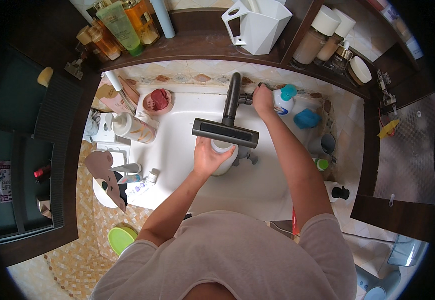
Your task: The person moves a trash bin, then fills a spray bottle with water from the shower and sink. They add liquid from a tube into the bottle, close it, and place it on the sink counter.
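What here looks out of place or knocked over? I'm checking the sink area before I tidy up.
Nothing looks spilled or damaged. The counter is crowded, and a few tubes lie flat at the basin's left edge. The left hand holds a white container under the dark faucet; the right hand is at its handle.

My left hand (208, 157) wraps a white cup (224, 156) that looks like smooth, slightly glossy plastic. My right hand (263, 98) is on the handle of the faucet (230, 112), a dark matt metal. The sink (177, 150) at centre is glossy white ceramic. Along the top of the frame the shelf (197, 47) is dark polished wood. The angular white holder (257, 25) on it looks like matt plastic. My shirt (237, 255) at bottom centre is soft matt cloth.
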`<move>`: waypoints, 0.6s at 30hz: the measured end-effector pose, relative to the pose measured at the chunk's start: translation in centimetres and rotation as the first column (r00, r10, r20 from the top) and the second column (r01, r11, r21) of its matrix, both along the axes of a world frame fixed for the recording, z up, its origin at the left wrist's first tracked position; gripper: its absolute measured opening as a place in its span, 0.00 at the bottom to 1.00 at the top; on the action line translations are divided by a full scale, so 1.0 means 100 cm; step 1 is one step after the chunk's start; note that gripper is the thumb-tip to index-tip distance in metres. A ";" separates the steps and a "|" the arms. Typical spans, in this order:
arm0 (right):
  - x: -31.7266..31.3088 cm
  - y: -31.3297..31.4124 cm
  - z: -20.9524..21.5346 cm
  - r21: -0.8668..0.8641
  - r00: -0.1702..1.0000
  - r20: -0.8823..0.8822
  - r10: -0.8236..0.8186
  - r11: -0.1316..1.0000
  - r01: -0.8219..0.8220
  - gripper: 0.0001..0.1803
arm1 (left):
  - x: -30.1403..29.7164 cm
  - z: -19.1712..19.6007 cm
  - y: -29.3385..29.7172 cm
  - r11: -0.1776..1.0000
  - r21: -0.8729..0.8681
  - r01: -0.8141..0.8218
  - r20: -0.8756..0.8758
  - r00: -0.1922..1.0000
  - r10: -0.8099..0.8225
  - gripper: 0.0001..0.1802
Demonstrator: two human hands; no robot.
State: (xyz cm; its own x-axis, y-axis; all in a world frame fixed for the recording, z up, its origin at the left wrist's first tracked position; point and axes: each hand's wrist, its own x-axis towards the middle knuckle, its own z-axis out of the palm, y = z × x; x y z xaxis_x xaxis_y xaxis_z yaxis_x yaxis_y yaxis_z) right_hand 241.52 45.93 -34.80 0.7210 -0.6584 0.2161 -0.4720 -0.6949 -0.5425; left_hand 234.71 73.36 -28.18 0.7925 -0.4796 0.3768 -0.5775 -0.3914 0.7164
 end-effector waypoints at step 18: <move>-0.002 0.003 0.005 0.001 1.000 0.005 0.003 1.000 -0.003 0.13 | -0.002 -0.003 -0.003 0.998 -0.056 -0.032 -0.058 0.998 0.028 0.28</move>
